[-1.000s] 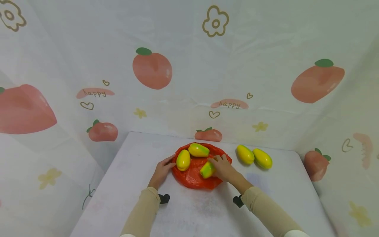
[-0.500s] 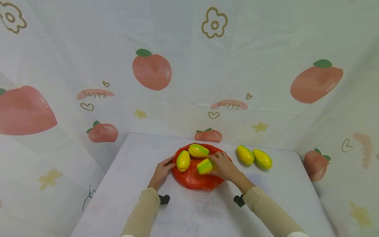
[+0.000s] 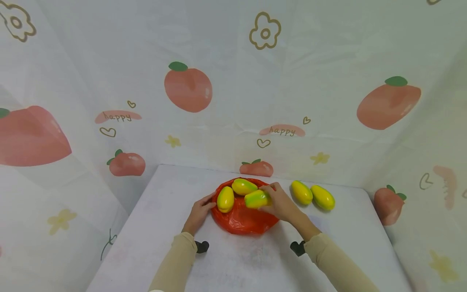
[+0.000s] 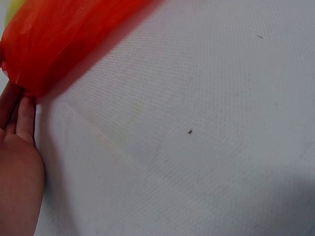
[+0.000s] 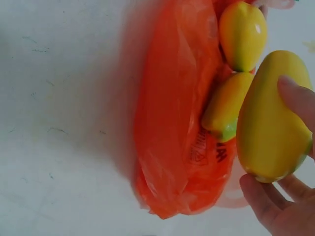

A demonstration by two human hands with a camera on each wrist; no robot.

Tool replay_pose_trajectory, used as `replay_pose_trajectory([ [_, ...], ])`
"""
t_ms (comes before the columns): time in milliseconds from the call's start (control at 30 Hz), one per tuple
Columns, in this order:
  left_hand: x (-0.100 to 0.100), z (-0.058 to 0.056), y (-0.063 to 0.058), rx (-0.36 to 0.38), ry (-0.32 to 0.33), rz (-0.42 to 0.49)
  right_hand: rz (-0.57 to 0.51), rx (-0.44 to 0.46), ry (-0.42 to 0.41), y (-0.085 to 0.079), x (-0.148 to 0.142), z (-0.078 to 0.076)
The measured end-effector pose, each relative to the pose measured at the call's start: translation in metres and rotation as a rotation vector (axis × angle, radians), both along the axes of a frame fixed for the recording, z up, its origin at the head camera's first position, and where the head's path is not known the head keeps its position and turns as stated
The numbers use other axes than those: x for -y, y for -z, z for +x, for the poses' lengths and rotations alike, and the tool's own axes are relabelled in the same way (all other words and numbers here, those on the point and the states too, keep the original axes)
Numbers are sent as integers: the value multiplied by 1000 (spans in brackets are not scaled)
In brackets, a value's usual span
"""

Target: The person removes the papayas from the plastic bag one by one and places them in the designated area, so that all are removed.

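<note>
A red plastic bag lies spread on the table with its mouth up. My left hand holds its left rim; the left wrist view shows that hand's fingers at the bag's edge, partly covered by it. Over the bag's right half, my right hand grips a yellow papaya with a green patch, thumb on one side and fingers on the other. Two more papayas sit in the bag, one at the left and one at the back. The right wrist view shows dark print on the bag.
Two further papayas lie side by side on the table to the right of the bag, the nearer one and the outer one. A fruit-printed white cloth hangs behind and beside the white table.
My right hand has raised the papaya from inside the bag and turned it, its green end now pointing left. My left hand stays at the left rim. The other papayas have not moved.
</note>
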State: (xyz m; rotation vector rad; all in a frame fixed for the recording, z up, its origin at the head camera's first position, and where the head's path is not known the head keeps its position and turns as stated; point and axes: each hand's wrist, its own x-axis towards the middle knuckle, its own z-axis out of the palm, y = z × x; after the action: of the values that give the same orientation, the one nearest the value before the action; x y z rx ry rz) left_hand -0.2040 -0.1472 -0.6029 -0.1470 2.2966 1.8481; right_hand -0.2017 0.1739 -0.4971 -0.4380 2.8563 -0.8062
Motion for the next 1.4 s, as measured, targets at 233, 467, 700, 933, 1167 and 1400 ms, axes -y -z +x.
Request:
replay_pose_trajectory([
  [233,-1,2,-5,2,-4,-10,12,-72,26,-1,-13,2],
  [467,-2,2,-7,10,-4,-17,-20,-122,64,-1,-28,6],
  [700,-2,3,-8,2,-3,-18,-29,-178,89,2,-42,13],
  [933,-1,3,-7,2,-4,-6,-55,-190,110,7,-55,21],
  [1167,-1,2,-3,6,1,-24,-69,-235,124,14,-72,26],
  [1400,-1,-1,0,21,-8,-18,-61,-220,179,21,-84,32],
])
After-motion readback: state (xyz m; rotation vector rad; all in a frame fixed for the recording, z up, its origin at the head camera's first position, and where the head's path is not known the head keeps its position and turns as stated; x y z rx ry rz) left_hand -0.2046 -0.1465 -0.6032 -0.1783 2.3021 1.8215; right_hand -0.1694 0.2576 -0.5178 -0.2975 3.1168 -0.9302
